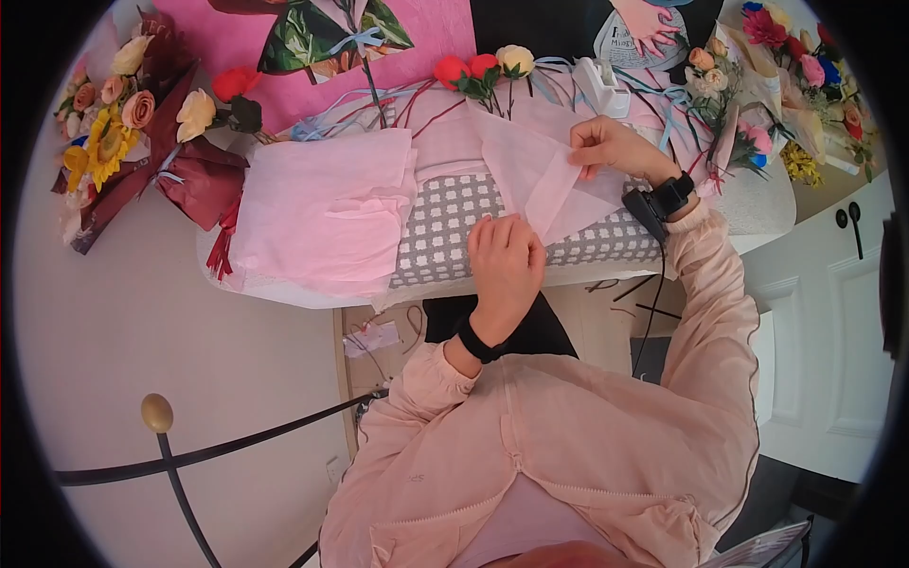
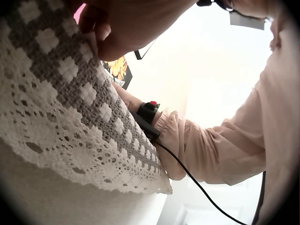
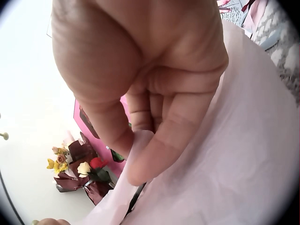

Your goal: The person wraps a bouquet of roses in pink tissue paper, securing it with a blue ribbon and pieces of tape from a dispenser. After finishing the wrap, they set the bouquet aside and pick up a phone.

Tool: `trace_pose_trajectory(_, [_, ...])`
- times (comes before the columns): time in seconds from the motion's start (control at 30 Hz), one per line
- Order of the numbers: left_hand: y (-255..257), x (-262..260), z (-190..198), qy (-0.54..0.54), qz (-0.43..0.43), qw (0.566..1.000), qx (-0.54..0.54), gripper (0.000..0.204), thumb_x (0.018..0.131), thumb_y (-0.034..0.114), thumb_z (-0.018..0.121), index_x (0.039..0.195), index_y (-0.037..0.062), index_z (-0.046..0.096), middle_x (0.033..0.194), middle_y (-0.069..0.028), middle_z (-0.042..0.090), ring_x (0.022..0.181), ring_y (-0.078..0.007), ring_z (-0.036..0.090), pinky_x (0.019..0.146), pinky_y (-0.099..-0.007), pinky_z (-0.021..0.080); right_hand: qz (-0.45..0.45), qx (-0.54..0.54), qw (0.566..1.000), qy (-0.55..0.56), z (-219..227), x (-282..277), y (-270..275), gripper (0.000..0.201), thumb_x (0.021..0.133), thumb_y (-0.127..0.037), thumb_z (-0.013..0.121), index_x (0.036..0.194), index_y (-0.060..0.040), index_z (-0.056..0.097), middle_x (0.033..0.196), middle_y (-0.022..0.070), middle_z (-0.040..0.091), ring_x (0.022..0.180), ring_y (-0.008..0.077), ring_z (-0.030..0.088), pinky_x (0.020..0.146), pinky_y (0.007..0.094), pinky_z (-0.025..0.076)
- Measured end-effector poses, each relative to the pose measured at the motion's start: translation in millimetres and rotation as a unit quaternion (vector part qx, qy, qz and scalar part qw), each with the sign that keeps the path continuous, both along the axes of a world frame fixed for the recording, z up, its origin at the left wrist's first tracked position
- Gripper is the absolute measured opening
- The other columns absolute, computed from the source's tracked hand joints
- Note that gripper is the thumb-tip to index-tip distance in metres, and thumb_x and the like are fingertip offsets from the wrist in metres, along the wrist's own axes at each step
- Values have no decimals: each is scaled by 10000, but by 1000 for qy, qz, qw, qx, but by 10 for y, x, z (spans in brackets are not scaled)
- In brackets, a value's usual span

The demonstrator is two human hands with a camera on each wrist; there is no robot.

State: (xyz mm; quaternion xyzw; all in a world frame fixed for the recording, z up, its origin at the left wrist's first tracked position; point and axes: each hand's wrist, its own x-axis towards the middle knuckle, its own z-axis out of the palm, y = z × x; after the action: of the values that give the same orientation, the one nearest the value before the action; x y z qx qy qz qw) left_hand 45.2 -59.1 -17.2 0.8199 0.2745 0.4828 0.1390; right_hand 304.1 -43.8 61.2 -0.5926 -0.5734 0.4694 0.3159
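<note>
- The pink sheet [image 1: 530,161] lies right of the middle of the surface [image 1: 767,204], its near corner just short of the near edge.
- The right hand [image 1: 615,151] pinches the sheet's far right part between thumb and fingers.
- The left hand [image 1: 508,265] reaches over the near edge and pinches the sheet's near corner.
- A strip of the grey-and-white cloth [image 1: 445,227] shows between the sheet and a pink stack [image 1: 317,208] on the left, giving some room there; the stack reaches the near edge.
- Beyond the sheet, red flowers [image 1: 452,72], a cream flower [image 1: 516,61] and a white device [image 1: 601,87] crowd the far side, among loose ribbons.
- A dark red bouquet [image 1: 199,185] bounds the left end; more bouquets [image 1: 805,85] stand far right.
- A black cable [image 1: 650,317] hangs from the right wrist past the near edge.
</note>
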Motion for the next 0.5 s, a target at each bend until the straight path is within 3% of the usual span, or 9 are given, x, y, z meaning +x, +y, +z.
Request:
trace_pose_trajectory(0.17, [-32, -38, 93, -28, -15, 998, -50, 212, 780, 31, 660, 965, 35, 558, 824, -109, 580, 845, -308, 568, 935, -452, 395, 19, 44, 998, 29, 120, -80, -43, 138, 861, -161, 668, 790, -45, 645, 720, -29, 613, 612, 45, 561, 541, 188, 442])
trace_pose_trajectory(0.33, [-40, -41, 110, -25, -16, 998, -53, 333, 807, 32, 644, 1128, 28, 554, 838, -100, 592, 846, -298, 567, 936, -439, 387, 30, 3, 999, 32, 71, -13, -19, 145, 863, -172, 665, 785, -49, 660, 728, -31, 622, 605, 36, 549, 521, 188, 426])
trace_pose_trajectory(0.5, [-32, -35, 95, -13, -16, 999, -33, 279, 823, 28, 617, 1100, 51, 588, 842, -88, 607, 864, -293, 570, 938, -435, 387, 35, -7, 998, 53, 9, 32, 13, 115, 850, -142, 671, 795, -47, 635, 727, -25, 622, 616, 42, 578, 519, 182, 445])
